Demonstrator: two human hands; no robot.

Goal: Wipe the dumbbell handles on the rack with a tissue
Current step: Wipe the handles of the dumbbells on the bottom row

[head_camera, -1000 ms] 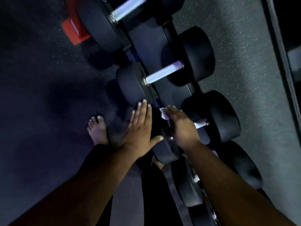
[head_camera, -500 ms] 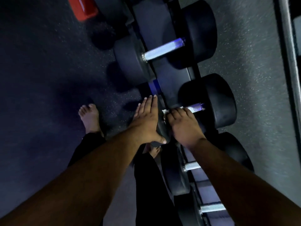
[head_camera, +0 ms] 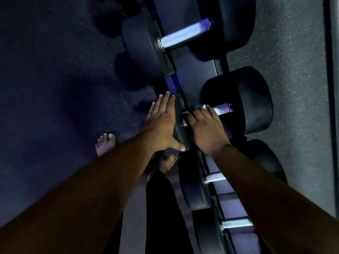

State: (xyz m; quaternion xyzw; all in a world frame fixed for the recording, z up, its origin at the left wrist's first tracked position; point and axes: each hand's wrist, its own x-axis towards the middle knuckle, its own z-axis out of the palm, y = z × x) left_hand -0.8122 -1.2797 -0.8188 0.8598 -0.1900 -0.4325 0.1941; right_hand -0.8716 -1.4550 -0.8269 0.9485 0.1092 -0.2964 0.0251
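Black dumbbells lie in a row on a dark rack [head_camera: 194, 70]. My right hand [head_camera: 203, 129] curls over the metal handle [head_camera: 222, 108] of the middle dumbbell, with a white tissue [head_camera: 185, 113] under its fingers; only small bits of tissue show. My left hand [head_camera: 161, 121] lies flat with straight fingers against the near black weight head [head_camera: 180, 132] of that same dumbbell. The far weight head [head_camera: 253, 101] is uncovered. Another dumbbell with a bright handle [head_camera: 185, 33] sits further along the rack.
More dumbbells with metal handles [head_camera: 214, 176] [head_camera: 236, 223] lie nearer to me, partly behind my right forearm. My bare feet [head_camera: 105, 143] stand on dark speckled floor left of the rack. Grey floor and a dark upright edge [head_camera: 330, 88] lie to the right.
The view has shifted along the rack, so the dumbbells sit lower in frame. My right hand moved from the near end onto the handle and closed over it with the tissue; my left hand stays flat on the weight head.
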